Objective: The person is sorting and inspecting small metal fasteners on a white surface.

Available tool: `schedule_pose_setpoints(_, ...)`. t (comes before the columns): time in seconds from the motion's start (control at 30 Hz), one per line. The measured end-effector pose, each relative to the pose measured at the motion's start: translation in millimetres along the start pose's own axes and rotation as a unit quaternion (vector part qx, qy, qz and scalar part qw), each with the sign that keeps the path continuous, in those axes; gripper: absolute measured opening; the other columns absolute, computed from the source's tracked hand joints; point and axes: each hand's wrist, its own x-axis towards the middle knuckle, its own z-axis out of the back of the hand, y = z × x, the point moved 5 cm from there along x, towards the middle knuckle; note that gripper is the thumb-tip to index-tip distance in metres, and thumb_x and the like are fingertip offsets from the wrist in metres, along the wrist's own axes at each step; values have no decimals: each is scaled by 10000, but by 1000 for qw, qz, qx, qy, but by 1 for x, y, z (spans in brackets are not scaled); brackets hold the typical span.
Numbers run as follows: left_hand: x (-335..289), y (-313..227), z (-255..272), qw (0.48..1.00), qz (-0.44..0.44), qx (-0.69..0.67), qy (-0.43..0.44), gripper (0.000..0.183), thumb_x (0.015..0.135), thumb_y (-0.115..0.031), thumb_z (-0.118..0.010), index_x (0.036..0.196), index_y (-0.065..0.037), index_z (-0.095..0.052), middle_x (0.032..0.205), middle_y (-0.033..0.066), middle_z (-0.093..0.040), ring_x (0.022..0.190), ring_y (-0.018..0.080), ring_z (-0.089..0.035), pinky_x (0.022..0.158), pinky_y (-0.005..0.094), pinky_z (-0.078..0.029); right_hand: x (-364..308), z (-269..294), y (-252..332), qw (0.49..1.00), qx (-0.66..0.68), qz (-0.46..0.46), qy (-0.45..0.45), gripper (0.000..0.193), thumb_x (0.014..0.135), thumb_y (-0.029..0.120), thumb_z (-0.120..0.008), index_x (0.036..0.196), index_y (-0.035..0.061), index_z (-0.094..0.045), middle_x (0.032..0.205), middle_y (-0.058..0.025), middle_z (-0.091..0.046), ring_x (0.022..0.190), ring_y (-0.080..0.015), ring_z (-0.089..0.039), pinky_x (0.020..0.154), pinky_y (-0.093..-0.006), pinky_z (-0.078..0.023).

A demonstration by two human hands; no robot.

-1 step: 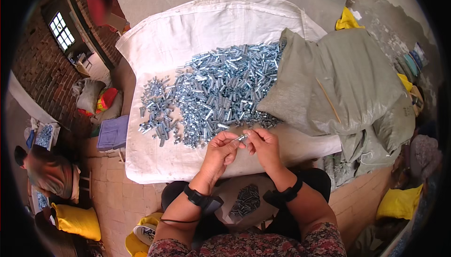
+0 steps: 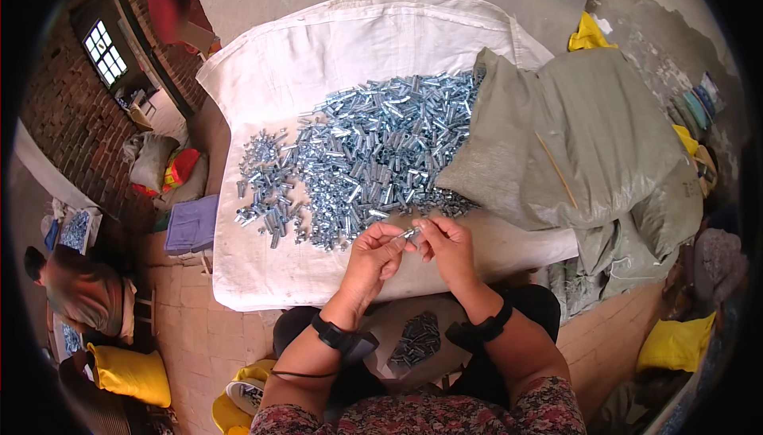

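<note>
A small shiny metal fastener piece sits between my fingertips, above the near part of the white cloth. My left hand pinches it from the left, fingers curled. From the other side my right hand grips its right end between thumb and fingers. Just beyond my hands spreads a big heap of silvery metal sleeves. Smaller bright metal pieces lie along the heap's near left, and a looser cluster lies farther left. The fingers partly hide the held piece, so its exact shape is unclear.
A grey-green woven sack covers the heap's right side, a thin stick on it. In my lap lies a pile of dark metal pieces. A purple cushion stands left; a person sits beyond a yellow sack.
</note>
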Motion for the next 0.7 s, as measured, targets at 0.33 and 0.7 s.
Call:
schedule_pose_setpoints(0.33,-4,1,-1,999,-28,34,4,95,952,-9,-566,1024,-45,-616,824,120,-679,445,44,-335,402,200,-229,-4,-2,-3,997,-78,16,-6,195,959,182,-639,926,-1,-698,679,7,-601,532,-48,-502,471,-204,-402)
schedule_pose_setpoints(0.7,-6,0,8,1000,16,1,-12,71,945,-16,-568,1002,-30,-607,804,105,-667,443,40,-349,401,197,-223,-18,-12,19,906,-325,265,-58,148,869,152,-715,825,27,-650,731,-132,-622,593,-295,-591,540,-362,-464)
